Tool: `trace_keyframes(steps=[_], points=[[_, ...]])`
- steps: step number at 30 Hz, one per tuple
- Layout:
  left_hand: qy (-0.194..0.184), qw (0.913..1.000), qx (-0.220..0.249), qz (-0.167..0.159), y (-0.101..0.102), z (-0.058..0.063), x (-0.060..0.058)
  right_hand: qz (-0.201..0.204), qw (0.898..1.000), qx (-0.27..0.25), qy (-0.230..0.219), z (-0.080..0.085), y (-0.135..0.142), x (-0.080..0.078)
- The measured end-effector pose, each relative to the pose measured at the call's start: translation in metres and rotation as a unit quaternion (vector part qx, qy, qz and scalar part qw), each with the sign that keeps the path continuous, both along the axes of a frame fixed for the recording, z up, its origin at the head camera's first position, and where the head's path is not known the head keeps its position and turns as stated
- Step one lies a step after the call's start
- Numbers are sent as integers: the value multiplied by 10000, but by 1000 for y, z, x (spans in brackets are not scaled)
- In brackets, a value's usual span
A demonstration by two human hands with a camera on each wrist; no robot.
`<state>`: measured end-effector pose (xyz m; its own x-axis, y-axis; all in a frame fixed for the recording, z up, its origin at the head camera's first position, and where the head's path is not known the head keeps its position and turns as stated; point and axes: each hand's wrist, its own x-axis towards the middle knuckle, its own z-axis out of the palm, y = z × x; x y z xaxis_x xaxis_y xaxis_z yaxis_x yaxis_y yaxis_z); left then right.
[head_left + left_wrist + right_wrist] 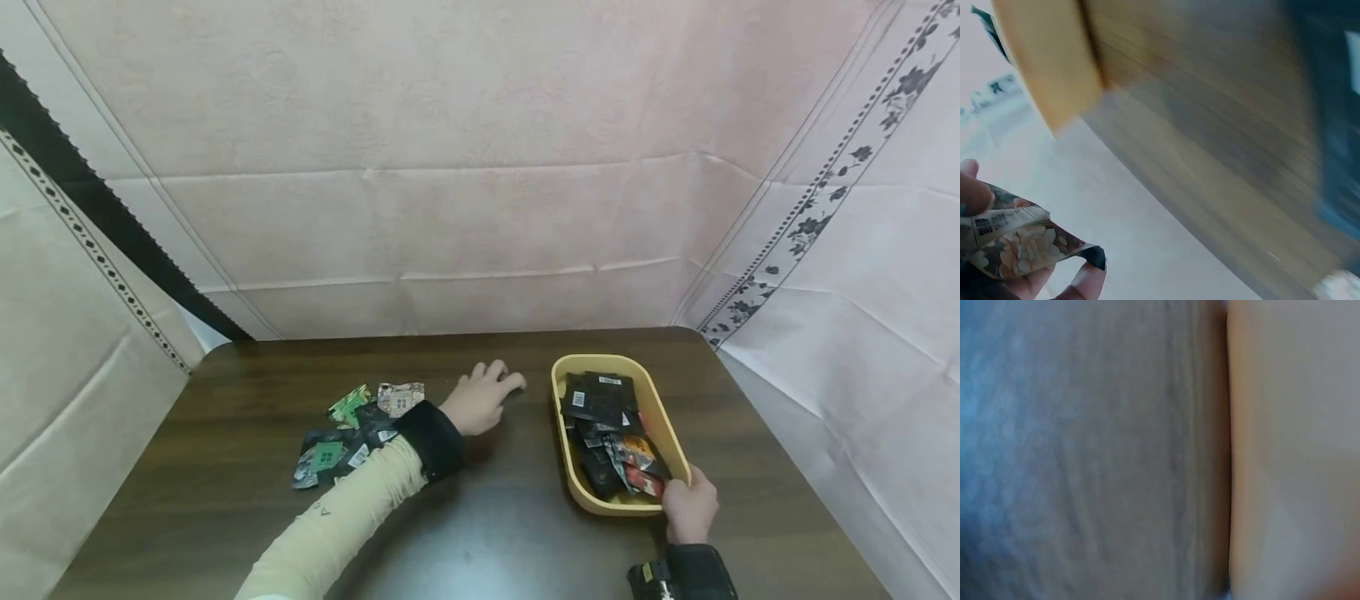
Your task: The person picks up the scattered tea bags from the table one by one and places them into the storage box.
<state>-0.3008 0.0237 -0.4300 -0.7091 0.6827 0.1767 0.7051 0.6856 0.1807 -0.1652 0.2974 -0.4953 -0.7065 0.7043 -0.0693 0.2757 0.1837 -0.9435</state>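
My left hand (pixel 482 402) is over the middle of the table, between a spread of packets and a yellow basket. In the left wrist view its fingers hold a small floral-printed packet (pixel 1027 250) with a pale label; the head view mostly hides that packet behind the hand. The right hand (pixel 690 504) grips the near right corner of the yellow basket (pixel 670 429). Inside the basket lie several dark packets (pixel 600 402) and a red-and-orange one (pixel 641 454). In the right wrist view the basket's wall (pixel 1291 425) fills the right side.
Left of the left hand, several packets lie in a loose group: a green one (pixel 348 407), a beige one (pixel 400 397) and dark ones (pixel 327 457), partly covered by the left sleeve. The brown table (pixel 517 533) ends at a pale curtain (pixel 450 208) behind.
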Motion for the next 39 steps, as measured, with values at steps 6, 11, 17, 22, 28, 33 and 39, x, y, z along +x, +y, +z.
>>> trace_keyframes(steps=[6,11,17,22,28,33,39], points=[[113,9992,52,-376,47,5,4,2,9999,118,12,1,0,0],[160,9978,215,-610,83,10,8,36,9999,133,-1,0,-3,0],[50,9952,-7,-982,114,10,14,85,9999,132,34,-3,-7,-2],[-30,9938,-275,-1074,120,6,16,27,9998,180,17,-2,-4,-3],[-188,9957,-92,-906,104,3,13,-52,9996,274,44,1,1,-2],[-480,9961,75,-730,80,0,9,-1,9999,143,51,2,1,-2],[-128,9985,-289,-441,39,-12,4,57,10000,23,-66,2,0,-1]])
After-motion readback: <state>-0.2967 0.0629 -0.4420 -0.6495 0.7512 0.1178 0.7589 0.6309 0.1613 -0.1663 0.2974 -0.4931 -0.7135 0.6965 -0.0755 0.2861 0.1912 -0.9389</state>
